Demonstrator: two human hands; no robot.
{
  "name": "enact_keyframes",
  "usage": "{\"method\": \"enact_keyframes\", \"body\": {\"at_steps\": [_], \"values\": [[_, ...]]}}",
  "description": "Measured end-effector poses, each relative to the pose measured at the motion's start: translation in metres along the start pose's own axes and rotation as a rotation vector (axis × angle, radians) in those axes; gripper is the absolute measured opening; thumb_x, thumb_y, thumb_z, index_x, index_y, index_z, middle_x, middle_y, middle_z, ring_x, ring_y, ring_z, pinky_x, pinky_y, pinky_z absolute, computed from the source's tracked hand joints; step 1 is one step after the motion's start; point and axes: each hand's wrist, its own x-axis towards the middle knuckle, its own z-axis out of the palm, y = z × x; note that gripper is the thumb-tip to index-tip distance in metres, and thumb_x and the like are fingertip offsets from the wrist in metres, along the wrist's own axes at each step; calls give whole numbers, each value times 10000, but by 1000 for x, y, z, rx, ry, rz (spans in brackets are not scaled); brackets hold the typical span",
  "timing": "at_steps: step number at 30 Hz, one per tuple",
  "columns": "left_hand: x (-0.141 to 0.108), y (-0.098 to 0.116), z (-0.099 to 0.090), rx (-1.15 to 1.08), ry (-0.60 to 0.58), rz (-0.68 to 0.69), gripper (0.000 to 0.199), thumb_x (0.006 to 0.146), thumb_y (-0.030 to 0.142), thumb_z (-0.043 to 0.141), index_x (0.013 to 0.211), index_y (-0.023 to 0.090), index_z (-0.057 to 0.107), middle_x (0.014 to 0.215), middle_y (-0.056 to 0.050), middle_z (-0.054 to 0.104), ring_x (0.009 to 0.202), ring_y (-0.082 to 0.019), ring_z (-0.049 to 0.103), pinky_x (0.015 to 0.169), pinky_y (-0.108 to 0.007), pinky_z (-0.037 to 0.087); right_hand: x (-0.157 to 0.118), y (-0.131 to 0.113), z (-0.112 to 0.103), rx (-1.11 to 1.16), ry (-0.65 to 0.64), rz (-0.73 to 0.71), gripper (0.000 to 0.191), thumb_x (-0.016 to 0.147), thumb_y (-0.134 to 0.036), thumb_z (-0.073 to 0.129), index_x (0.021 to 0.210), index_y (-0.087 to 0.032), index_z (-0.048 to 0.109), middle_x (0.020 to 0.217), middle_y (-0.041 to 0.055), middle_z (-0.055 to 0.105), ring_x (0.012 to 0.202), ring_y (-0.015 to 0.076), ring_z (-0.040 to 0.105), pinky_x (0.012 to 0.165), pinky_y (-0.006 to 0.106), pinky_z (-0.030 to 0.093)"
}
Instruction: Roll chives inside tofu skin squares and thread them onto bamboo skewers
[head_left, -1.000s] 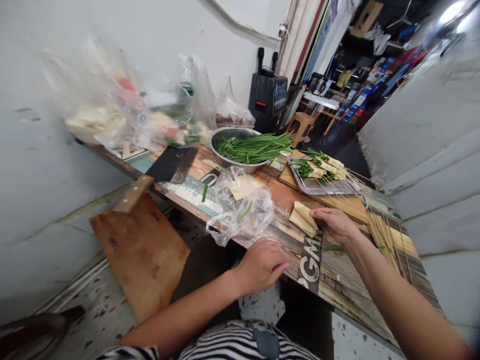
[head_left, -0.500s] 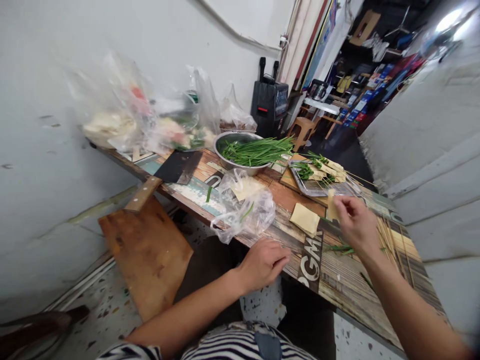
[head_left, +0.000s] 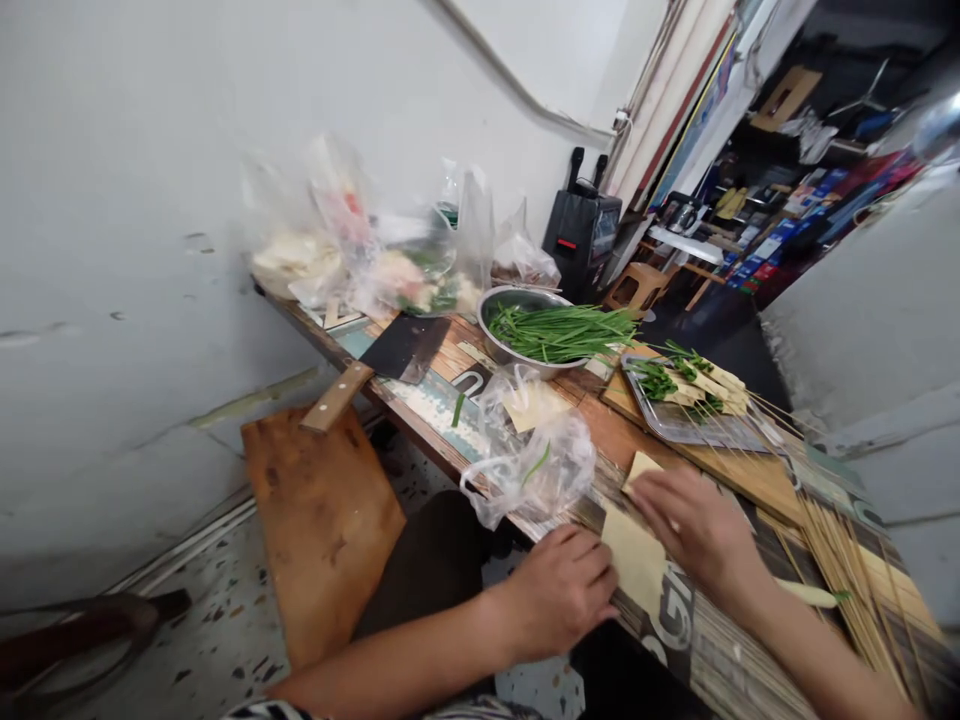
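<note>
Pale sheet (head_left: 634, 562), flat on the patterned table (head_left: 724, 670) and taken as the centre of the dial, 12 o'clock away from me. At 8 o'clock, my left hand (head_left: 562, 590) is loosely curled at the sheet's edge; its fingertips are hidden, so I cannot tell whether it pinches the sheet. At 2 o'clock, my right hand (head_left: 697, 525) reaches over with bent fingers to a second pale piece (head_left: 643, 466); whether I grip or merely touch it, I cannot tell. Done, as I judge it: several pale skewered pieces with greenery (head_left: 716, 385), gathered on the metal tray (head_left: 679, 427) at 1 o'clock. Part done, probably: one long pale piece with a green end (head_left: 806, 593) at 3 o'clock. Left, apparently: both pieces by my hands, the long greens (head_left: 566, 332) heaped in the bowl (head_left: 517, 357) at 11 o'clock, and many bare sticks (head_left: 847, 580) at 3 o'clock.
</note>
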Motion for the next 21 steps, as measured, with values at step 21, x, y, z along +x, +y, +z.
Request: {"method": "enact_keyframes", "body": {"at_steps": [21], "values": [[-55,-62,-54,-309,442,-37,370,974,307,399,700,151,592,511,-14,535,539,-101,521,547,-219,365,319,100,143,-537,-693,140,330,857,-149,429,1077,-111,673,1093,186,674,1055,243,623,832,293,477]]}}
